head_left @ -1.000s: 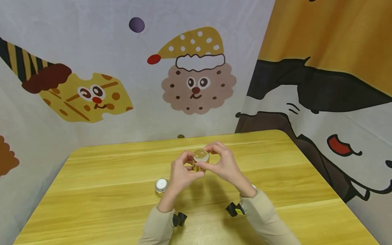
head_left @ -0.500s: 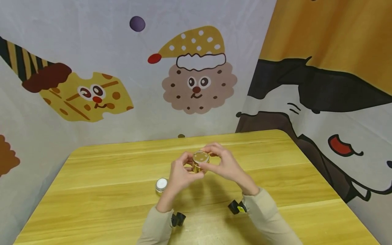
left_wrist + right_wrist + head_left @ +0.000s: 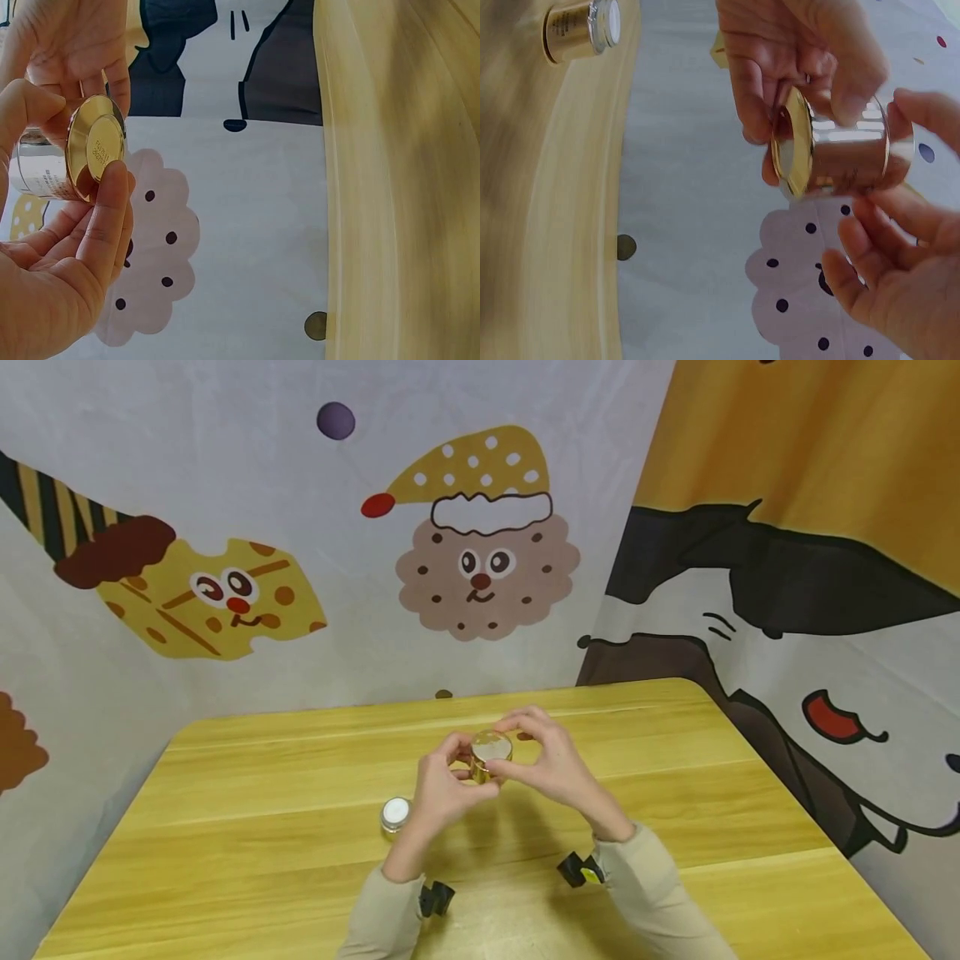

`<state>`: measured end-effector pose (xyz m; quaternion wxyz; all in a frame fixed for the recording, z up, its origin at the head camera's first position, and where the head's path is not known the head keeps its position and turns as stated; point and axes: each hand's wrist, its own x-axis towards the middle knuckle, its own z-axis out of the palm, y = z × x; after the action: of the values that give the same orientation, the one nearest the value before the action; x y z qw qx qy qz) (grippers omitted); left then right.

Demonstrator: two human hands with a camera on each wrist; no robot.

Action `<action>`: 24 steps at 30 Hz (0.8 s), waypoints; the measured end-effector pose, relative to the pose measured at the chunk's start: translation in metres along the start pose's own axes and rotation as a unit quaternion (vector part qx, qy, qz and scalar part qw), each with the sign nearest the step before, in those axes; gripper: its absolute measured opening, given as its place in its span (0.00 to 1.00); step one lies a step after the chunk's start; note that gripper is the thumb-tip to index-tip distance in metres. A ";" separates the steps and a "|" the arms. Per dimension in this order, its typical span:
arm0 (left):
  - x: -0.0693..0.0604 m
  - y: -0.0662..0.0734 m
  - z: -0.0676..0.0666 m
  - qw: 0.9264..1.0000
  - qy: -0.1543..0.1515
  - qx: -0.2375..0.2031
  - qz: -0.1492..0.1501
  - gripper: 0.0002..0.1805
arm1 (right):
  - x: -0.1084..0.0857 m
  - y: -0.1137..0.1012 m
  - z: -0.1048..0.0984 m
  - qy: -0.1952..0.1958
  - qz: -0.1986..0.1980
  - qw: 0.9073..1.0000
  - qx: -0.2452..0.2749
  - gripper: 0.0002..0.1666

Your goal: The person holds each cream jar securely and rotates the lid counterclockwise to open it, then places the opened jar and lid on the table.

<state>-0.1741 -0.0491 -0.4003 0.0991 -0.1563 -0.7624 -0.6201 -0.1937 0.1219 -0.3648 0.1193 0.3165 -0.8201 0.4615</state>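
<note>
A shiny gold cosmetic cream jar (image 3: 491, 747) is held above the table's middle. My left hand (image 3: 444, 781) grips its lower body, with the thumb on one side and curled fingers on the other. My right hand (image 3: 551, 760) pinches around its top, thumb nearest me and fingers behind. In the left wrist view the jar's gold base (image 3: 105, 146) shows small printing, and my left fingertips touch its edge. My right fingers (image 3: 866, 240) lie around the jar's upper end in the right wrist view. A second gold jar (image 3: 395, 814) stands beside my left forearm, white on top.
Both jars are over a yellow wood-grain table (image 3: 262, 860). In the right wrist view the standing jar (image 3: 568, 34) shows a silver neck under its white top. A curtain (image 3: 360, 652) with cartoon prints hangs behind the table. Black cuff-mounted devices (image 3: 437, 899) sit at both wrists.
My right hand has shifted slightly at the jar's top, and the reflection there has changed. A pale edge seen beside my right wrist is now hidden. The left hand has barely moved.
</note>
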 end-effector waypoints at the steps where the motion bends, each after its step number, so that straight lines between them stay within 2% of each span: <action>1: 0.000 0.000 0.000 1.000 0.000 0.000 0.000 0.19 | 0.000 0.000 -0.001 -0.009 -0.005 1.000 0.003 0.22; 4: -0.001 0.000 0.000 1.000 0.001 -0.002 0.001 0.21 | -0.001 0.001 -0.003 -0.035 -0.018 0.999 0.005 0.26; 6: -0.001 0.000 0.000 1.000 0.001 -0.005 0.003 0.21 | -0.002 0.001 -0.002 -0.038 -0.013 0.999 0.001 0.29; 9: -0.001 0.000 0.001 1.000 0.002 -0.008 0.001 0.21 | -0.002 0.000 0.000 -0.024 0.009 1.000 -0.008 0.31; 14: -0.001 -0.001 0.001 1.000 -0.001 -0.010 0.000 0.20 | 0.000 0.000 0.002 0.003 0.025 1.000 0.000 0.25; 19: -0.001 -0.001 0.001 1.000 -0.002 -0.008 0.000 0.19 | -0.001 0.002 0.000 -0.021 -0.009 1.000 0.001 0.23; 22: -0.001 -0.003 0.001 1.000 -0.002 -0.008 -0.001 0.19 | -0.001 0.004 -0.001 -0.046 -0.031 0.998 0.002 0.27; 24: -0.001 -0.004 0.001 1.000 -0.002 -0.008 -0.003 0.19 | -0.002 0.004 -0.001 -0.050 -0.029 0.998 -0.001 0.30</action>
<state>-0.1749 -0.0486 -0.4041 0.0943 -0.1566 -0.7579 -0.6262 -0.1944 0.1253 -0.3677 0.0918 0.3632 -0.8157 0.4408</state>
